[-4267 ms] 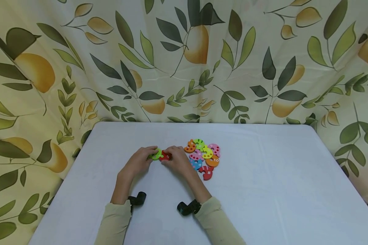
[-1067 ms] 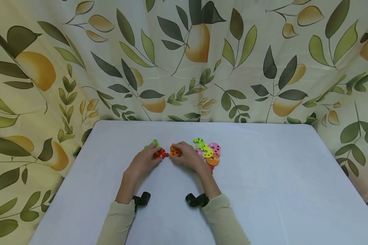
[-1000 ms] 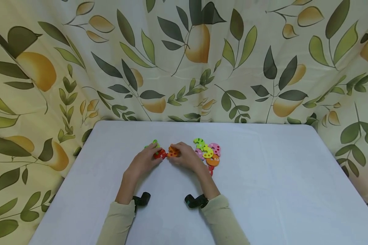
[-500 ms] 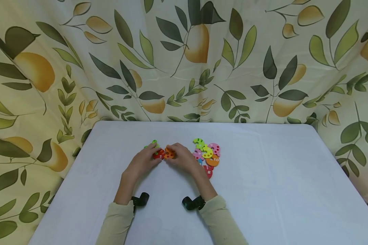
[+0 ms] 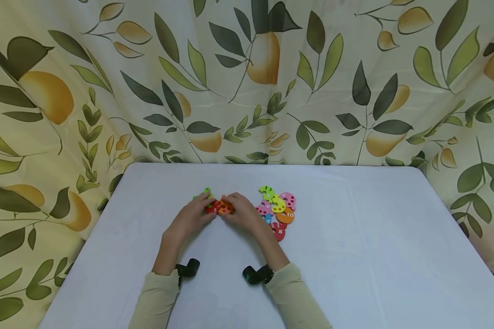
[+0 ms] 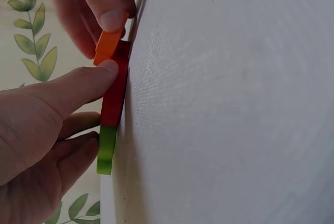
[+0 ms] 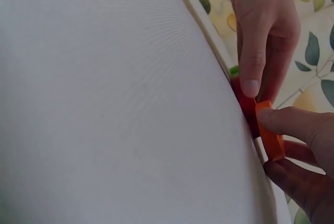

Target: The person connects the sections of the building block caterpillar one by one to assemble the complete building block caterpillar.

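My left hand (image 5: 189, 217) grips a red puzzle piece (image 5: 211, 208) marked 2, thumb on its near edge. A green piece (image 6: 106, 151) adjoins the red one on the left, partly covered by my fingers. Between the thumb and fingers of my right hand (image 5: 244, 214) is an orange spotted piece (image 5: 227, 208), pinched at the red piece's right end. In the left wrist view the orange piece looks tilted and raised, overlapping the red end. Whether the two interlock cannot be told.
Right of my hands lies a cluster of numbered pieces: a lime one (image 5: 266, 192), a yellow one (image 5: 278, 204), a pink one (image 5: 288, 200), an orange 10 (image 5: 285, 215) and a red 8 (image 5: 278, 230), among others. A white-covered table (image 5: 374, 237) ends at a leaf-print curtain (image 5: 313, 114).
The orange piece, in the cluster at first, has come left in my right hand, crossed the gap and met the red piece. My left hand has shifted slightly and now holds the red piece.
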`<state>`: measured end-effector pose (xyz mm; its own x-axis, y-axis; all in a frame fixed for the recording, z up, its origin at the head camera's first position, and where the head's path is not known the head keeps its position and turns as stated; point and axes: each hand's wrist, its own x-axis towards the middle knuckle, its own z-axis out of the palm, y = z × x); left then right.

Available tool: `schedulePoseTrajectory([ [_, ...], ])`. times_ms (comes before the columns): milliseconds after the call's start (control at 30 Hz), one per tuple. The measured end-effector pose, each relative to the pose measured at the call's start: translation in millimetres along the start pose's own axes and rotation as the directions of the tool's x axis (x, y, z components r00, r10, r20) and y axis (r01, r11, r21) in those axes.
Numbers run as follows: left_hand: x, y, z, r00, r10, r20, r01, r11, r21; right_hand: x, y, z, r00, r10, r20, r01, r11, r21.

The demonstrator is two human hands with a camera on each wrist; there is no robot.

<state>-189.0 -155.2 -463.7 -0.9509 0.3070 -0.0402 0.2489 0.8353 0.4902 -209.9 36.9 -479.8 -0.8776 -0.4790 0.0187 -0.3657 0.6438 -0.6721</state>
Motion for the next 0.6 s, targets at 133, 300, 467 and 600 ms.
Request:
schedulePoseTrajectory([
  [133,0.4,-1.1,-0.6,1.0,-0.005,0.011,0.005,1.0,0.002,-1.1,-1.7,-0.1,1.0,0.003,-0.003,-0.003,1.0,-0.002],
  [300,-0.4,-1.7,0.0,1.0,-0.002,0.022,0.002,1.0,0.009,-2.0,-2.5,1.1,1.0,0.013,0.003,-0.013,1.0,-0.009],
  [467,-0.5,-2.1,0.2,1.0,-0.003,0.017,0.003,1.0,0.011,-1.8,-2.7,0.9,1.0,0.01,0.0,-0.01,1.0,-0.011],
  [600,0.3,-2.4,0.3,1.0,-0.004,0.023,0.004,1.0,0.012,-1.4,-2.2,0.2,1.0,0.006,0.0,-0.006,1.0,-0.014],
])
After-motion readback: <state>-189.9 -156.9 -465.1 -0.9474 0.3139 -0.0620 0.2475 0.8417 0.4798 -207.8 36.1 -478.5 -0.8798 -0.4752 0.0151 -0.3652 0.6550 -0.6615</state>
